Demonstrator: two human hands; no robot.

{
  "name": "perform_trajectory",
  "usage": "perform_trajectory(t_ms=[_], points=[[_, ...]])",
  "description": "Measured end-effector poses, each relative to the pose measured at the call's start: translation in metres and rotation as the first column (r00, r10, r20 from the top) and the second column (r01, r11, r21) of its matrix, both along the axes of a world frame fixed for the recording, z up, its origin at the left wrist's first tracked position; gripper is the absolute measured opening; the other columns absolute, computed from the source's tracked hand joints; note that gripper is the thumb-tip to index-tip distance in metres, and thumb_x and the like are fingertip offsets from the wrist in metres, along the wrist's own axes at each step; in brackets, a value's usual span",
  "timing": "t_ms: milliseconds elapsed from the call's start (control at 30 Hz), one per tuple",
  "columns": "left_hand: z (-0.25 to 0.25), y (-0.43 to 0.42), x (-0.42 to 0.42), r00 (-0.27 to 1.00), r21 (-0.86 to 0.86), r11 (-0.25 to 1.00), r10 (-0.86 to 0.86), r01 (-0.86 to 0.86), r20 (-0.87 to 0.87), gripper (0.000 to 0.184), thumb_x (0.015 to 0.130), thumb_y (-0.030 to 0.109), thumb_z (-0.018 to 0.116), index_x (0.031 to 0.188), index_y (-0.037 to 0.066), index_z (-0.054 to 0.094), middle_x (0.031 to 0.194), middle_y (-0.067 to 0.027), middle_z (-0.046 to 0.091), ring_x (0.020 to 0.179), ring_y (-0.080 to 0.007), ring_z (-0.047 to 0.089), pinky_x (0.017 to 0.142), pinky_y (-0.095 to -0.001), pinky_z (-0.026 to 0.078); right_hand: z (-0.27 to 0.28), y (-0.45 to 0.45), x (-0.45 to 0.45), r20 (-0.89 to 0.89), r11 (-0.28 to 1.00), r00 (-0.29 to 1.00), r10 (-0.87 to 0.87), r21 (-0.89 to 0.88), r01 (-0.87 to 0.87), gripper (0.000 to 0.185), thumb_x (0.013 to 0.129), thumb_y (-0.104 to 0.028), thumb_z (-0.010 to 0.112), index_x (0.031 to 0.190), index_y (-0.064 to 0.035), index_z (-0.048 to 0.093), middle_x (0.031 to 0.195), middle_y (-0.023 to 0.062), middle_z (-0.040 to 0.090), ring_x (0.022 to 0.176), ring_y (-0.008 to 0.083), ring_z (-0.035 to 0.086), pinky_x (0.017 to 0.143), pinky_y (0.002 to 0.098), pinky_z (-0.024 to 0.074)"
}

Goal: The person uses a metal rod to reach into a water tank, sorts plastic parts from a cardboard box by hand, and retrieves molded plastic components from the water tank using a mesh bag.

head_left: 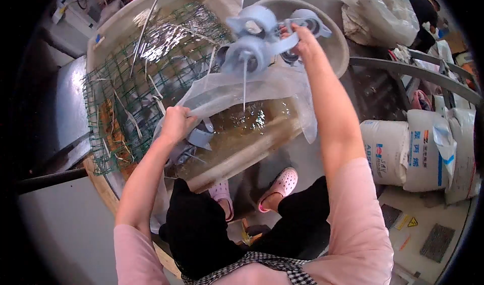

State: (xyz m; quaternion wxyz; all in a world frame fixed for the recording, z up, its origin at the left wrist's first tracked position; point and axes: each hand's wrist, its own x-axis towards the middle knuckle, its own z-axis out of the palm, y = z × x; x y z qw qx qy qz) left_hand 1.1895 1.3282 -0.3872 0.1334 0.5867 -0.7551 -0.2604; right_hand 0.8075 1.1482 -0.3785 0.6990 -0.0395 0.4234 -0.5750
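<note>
My right hand [302, 40] is closed on a cluster of grey moulded plastic parts [249, 55], holding it up over the tub's far side. The cluster has several round cup-like pieces, and a thin pale rod points down from one of them. With closed fingers, my left hand [175, 124] grips the edge of a translucent plastic bag [242, 86], which stretches across to below my right hand. Another grey curved plastic piece [200, 137] lies just below my left hand, partly covered.
A large tub [242, 166] holds murky water, with green wire mesh [166, 58] over its left part. Behind the cluster stands a round basin [335, 35]. Printed white sacks [385, 151] and a curved metal rail [418, 73] are on the right. A person [423, 12] is at the far right.
</note>
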Motion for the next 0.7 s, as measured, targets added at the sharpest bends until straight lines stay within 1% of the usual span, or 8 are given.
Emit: perform_trajectory(t_ms=[133,233,333,367,433,600,667,700], points=[[0.002,0.002,-0.003,1.0,-0.003,1.0,0.002,-0.002,0.028,0.014,0.065,0.009,0.068,0.07,-0.003,0.063,0.065,-0.0235,0.056,0.061,-0.0371,0.057,0.057,-0.0372,0.046,-0.028,-0.069,-0.042,-0.076,0.93,0.927,-0.367,-0.02,0.367,0.03,0.092,-0.026,0.035,0.112,-0.0047,0.04,0.1,0.0162,0.052,0.083,0.03,0.056,0.072,0.0485,0.0482],[-0.007,-0.001,0.002,0.998,-0.009,0.999,-0.035,0.035,0.052,0.019,0.067,0.016,0.068,0.076,-0.001,0.065,0.067,-0.0228,0.057,0.06,-0.0348,0.059,0.057,-0.0373,0.047,0.04,-0.033,-0.007,-0.158,0.857,0.842,-0.516,-0.079,0.51,0.055,0.091,-0.042,0.028,0.134,-0.0086,0.026,0.135,0.016,0.031,0.119,0.0342,0.036,0.094,0.057,0.0292],[-0.008,0.0,0.001,0.995,-0.142,0.985,-0.097,0.1,0.033,0.014,0.065,0.01,0.068,0.069,-0.003,0.062,0.065,-0.0231,0.055,0.062,-0.0374,0.056,0.058,-0.0392,0.046,0.051,-0.017,0.018,-0.397,0.979,0.901,-0.177,-0.165,0.12,0.059,0.088,-0.039,0.042,0.137,-0.0111,0.021,0.132,0.0146,0.038,0.12,0.0391,0.035,0.091,0.0605,0.031],[-0.005,0.001,-0.001,0.995,-0.15,0.984,-0.095,0.098,0.028,0.014,0.065,0.01,0.068,0.069,-0.003,0.062,0.065,-0.0231,0.055,0.062,-0.0374,0.056,0.058,-0.0392,0.046,0.031,-0.024,0.016,-0.739,0.947,0.671,0.066,-0.164,-0.275,0.067,0.084,-0.044,0.048,0.136,-0.0111,0.022,0.132,0.0152,0.037,0.12,0.0375,0.036,0.093,0.0565,0.0323],[0.001,0.006,-0.004,0.998,-0.084,0.995,-0.058,0.061,0.031,0.013,0.065,0.009,0.068,0.068,-0.003,0.062,0.066,-0.0214,0.056,0.063,-0.0368,0.056,0.059,-0.04,0.045,-0.001,-0.025,0.039,-0.977,0.829,0.079,0.196,0.122,-0.545,0.082,0.074,-0.05,0.06,0.137,-0.0117,0.022,0.133,0.017,0.037,0.119,0.0328,0.039,0.094,0.0463,0.0352],[-0.007,0.009,0.003,0.993,-0.173,0.978,-0.113,0.116,0.025,0.013,0.063,0.008,0.069,0.067,-0.001,0.061,0.068,-0.0188,0.058,0.064,-0.0353,0.056,0.06,-0.0402,0.045,-0.023,-0.005,0.097,-0.898,0.777,-0.416,0.145,0.363,-0.514,0.097,0.064,-0.053,0.069,0.138,-0.0128,0.02,0.125,0.0191,0.045,0.115,0.0336,0.044,0.096,0.0413,0.0359],[-0.006,0.01,0.004,0.992,-0.191,0.973,-0.123,0.126,0.028,0.013,0.062,0.008,0.069,0.066,-0.001,0.061,0.068,-0.018,0.058,0.065,-0.0348,0.057,0.06,-0.0403,0.045,-0.006,0.022,0.106,-0.634,0.765,-0.735,0.242,0.591,-0.257,0.091,0.063,-0.051,0.07,0.135,-0.0134,0.029,0.114,0.0205,0.054,0.108,0.0337,0.051,0.091,0.0391,0.0399],[-0.006,0.009,0.004,0.992,-0.193,0.973,-0.127,0.126,0.007,0.013,0.062,0.008,0.069,0.065,-0.001,0.06,0.068,-0.0181,0.058,0.065,-0.0346,0.057,0.06,-0.0404,0.046,0.011,0.026,0.105,-0.484,0.553,-0.815,0.318,0.793,-0.255,0.077,0.063,-0.044,0.07,0.127,-0.0103,0.043,0.112,0.0186,0.056,0.106,0.0296,0.053,0.088,0.0382,0.0425]])
